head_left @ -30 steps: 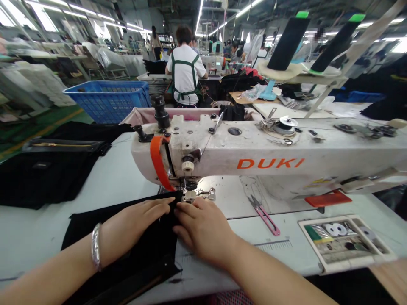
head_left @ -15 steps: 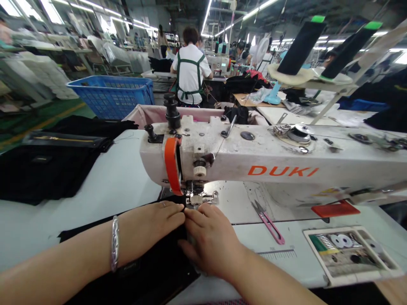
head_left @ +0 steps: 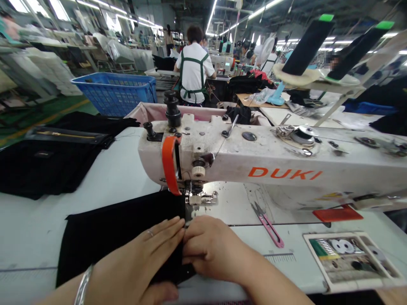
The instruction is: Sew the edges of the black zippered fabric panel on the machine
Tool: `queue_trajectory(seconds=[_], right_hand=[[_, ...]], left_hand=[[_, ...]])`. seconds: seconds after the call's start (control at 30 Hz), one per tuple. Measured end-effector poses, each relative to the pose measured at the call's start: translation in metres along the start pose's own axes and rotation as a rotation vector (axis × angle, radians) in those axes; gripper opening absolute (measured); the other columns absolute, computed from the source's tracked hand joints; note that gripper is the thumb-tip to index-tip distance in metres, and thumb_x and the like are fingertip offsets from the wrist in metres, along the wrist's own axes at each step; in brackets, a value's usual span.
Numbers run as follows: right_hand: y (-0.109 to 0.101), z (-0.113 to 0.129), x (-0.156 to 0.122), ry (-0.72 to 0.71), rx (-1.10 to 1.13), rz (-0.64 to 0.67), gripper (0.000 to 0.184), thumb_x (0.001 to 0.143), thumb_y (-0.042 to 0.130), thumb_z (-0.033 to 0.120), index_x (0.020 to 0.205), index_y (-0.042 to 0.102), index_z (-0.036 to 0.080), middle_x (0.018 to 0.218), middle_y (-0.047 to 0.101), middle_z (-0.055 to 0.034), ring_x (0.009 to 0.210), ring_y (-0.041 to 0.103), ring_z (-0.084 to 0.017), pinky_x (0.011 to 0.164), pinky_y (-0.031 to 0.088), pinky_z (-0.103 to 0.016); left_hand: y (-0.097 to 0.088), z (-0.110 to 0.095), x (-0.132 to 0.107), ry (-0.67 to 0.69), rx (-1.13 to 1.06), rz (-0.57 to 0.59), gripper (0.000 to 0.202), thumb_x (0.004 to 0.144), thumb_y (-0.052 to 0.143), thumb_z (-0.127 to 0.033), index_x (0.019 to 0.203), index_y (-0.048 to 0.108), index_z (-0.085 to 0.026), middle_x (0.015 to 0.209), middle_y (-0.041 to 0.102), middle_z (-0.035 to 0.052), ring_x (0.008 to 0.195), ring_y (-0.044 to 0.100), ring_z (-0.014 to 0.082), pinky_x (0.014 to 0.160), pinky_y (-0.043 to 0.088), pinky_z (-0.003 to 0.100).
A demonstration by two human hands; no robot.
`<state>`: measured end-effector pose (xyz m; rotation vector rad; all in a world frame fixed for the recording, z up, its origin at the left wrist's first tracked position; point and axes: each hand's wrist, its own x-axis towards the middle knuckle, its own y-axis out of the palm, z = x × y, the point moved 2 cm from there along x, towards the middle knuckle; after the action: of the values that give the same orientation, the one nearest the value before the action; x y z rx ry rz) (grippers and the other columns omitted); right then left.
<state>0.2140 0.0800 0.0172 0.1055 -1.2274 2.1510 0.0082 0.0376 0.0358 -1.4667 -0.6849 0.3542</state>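
A piece of black fabric [head_left: 117,224] lies on the machine bed, its right edge running up to the presser foot [head_left: 195,200] of a white sewing machine [head_left: 222,163]. My left hand [head_left: 140,262], with a ring and a silver bracelet, rests flat on this fabric, fingers stretched toward the foot and thumb apart. Against the fabric's right edge, my right hand [head_left: 213,250] has its fingers curled and pressed together on the cloth; its fingertips are partly hidden. Both hands nearly touch, a little in front of the foot.
Pink thread snips [head_left: 269,224] lie right of my right hand. A parts tray [head_left: 324,271] with bobbins is set farther right. More black pieces [head_left: 41,169], one with a zipper, lie at left. Behind are a blue basket [head_left: 111,91], thread cones [head_left: 308,46] and a seated person [head_left: 193,67].
My left hand has drawn back toward me and flattened, uncovering more fabric near the machine. My right hand has come slightly nearer, its fingers more curled. The fabric's far edge sits farther forward.
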Motion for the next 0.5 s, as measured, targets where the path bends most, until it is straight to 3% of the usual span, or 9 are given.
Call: queue_trajectory(seconds=[0.1, 0.23, 0.37, 0.5], right_hand=[[-0.004, 0.001, -0.002, -0.005, 0.085, 0.074, 0.017, 0.083, 0.060, 0.010, 0.081, 0.072, 0.022, 0.085, 0.074, 0.0039, 0.085, 0.066, -0.013, 0.081, 0.049, -0.025], [-0.008, 0.000, -0.002, -0.019, 0.165, 0.163, 0.021, 0.080, 0.053, 0.008, 0.073, 0.068, 0.022, 0.082, 0.074, 0.0021, 0.087, 0.066, -0.014, 0.085, 0.050, -0.025], [-0.012, 0.004, -0.001, -0.012, 0.187, 0.180, 0.015, 0.073, 0.055, 0.009, 0.069, 0.064, 0.020, 0.072, 0.069, 0.0014, 0.076, 0.064, -0.015, 0.078, 0.050, -0.025], [-0.016, 0.003, 0.000, 0.161, 0.010, -0.018, 0.018, 0.082, 0.055, 0.012, 0.091, 0.069, 0.018, 0.092, 0.072, -0.0038, 0.087, 0.063, -0.018, 0.084, 0.050, -0.031]], left_hand=[[0.012, -0.015, -0.018, -0.017, -0.007, -0.069, 0.100, 0.087, 0.050, -0.072, 0.160, 0.017, -0.011, 0.154, 0.047, 0.0156, 0.133, 0.054, 0.0311, 0.103, 0.052, 0.036], [0.021, -0.023, -0.023, -0.074, -0.019, -0.081, 0.100, 0.086, 0.056, -0.068, 0.160, 0.017, -0.014, 0.152, 0.050, 0.0138, 0.132, 0.055, 0.0320, 0.107, 0.049, 0.039], [0.024, -0.036, -0.021, -0.114, 0.089, -0.135, 0.082, 0.090, 0.057, -0.060, 0.155, 0.034, -0.016, 0.147, 0.057, 0.0103, 0.129, 0.058, 0.0259, 0.108, 0.047, 0.031], [0.028, -0.046, -0.020, -0.120, 0.253, -0.217, 0.065, 0.092, 0.057, -0.058, 0.135, 0.058, -0.009, 0.136, 0.065, 0.0119, 0.121, 0.062, 0.0254, 0.104, 0.048, 0.031]])
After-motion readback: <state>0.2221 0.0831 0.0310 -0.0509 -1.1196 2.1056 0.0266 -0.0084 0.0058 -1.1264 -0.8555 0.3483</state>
